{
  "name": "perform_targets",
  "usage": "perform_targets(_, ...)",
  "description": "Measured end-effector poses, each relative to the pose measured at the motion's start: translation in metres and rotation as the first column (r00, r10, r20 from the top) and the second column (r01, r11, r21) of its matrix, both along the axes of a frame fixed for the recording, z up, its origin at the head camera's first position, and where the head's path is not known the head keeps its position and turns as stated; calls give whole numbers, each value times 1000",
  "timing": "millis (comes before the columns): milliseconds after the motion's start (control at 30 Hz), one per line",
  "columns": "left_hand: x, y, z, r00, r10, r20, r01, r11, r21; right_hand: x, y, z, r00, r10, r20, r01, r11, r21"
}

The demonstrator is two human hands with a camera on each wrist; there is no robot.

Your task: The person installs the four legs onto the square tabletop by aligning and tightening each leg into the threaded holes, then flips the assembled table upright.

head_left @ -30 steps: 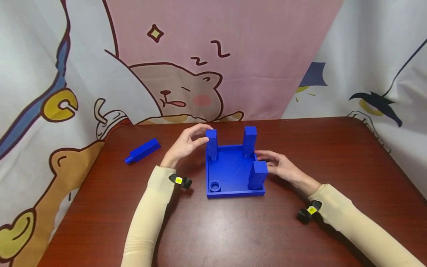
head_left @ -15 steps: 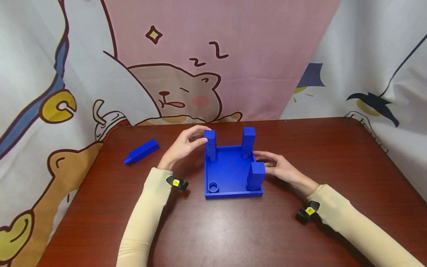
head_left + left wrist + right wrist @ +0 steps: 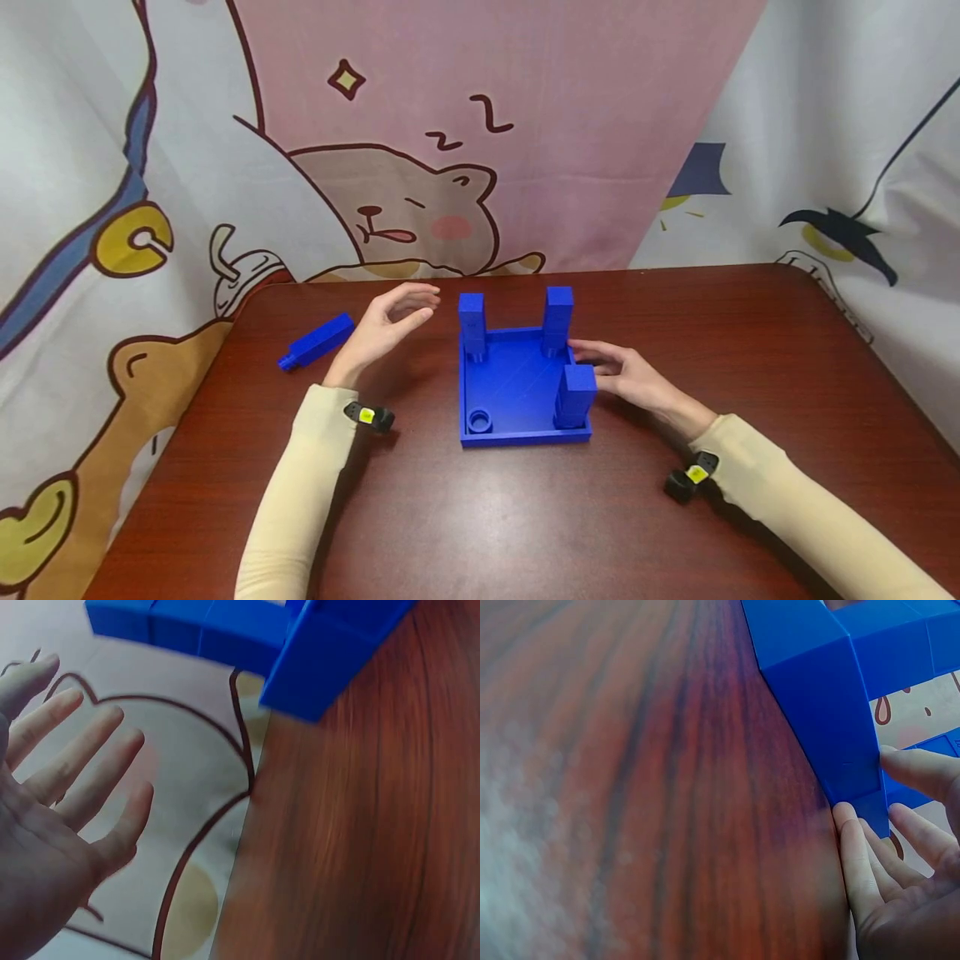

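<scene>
A square blue tray-like base with a low rim lies on the table. Blocky blue legs stand upright in three of its corners: back left, back right and front right. A round socket shows in the front left corner. Left of the base, a loose blue leg lies on its side, its narrow ribbed end toward the lower left. My left hand holds nothing, fingers spread, between that leg and the base. With extended fingers my right hand touches the base's right side.
The reddish-brown wooden table extends on all sides of the base. Behind it hangs a cartoon-printed curtain. Each wrist wears a small black camera on a strap over a cream sleeve.
My left hand has let go of the back left leg and moved left, toward the loose leg. My right hand stays at the base's right side.
</scene>
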State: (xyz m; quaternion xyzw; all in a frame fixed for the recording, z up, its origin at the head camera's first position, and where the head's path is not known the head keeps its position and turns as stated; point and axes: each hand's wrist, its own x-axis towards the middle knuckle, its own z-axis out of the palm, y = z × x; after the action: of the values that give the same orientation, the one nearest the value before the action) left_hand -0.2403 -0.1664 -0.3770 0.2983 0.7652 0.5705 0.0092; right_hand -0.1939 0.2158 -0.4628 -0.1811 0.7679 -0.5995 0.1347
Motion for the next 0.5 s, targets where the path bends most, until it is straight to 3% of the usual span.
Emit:
perform_targets(233,5,-39,-2,986,163,17,-162,986,-41,0,0,1,1000,0,-12,0,1000,9)
perform_targets(500,9,-84,-6,935,354,-35,-356,930,-88,1,0,1,1000,3,-9,-3,1000,7)
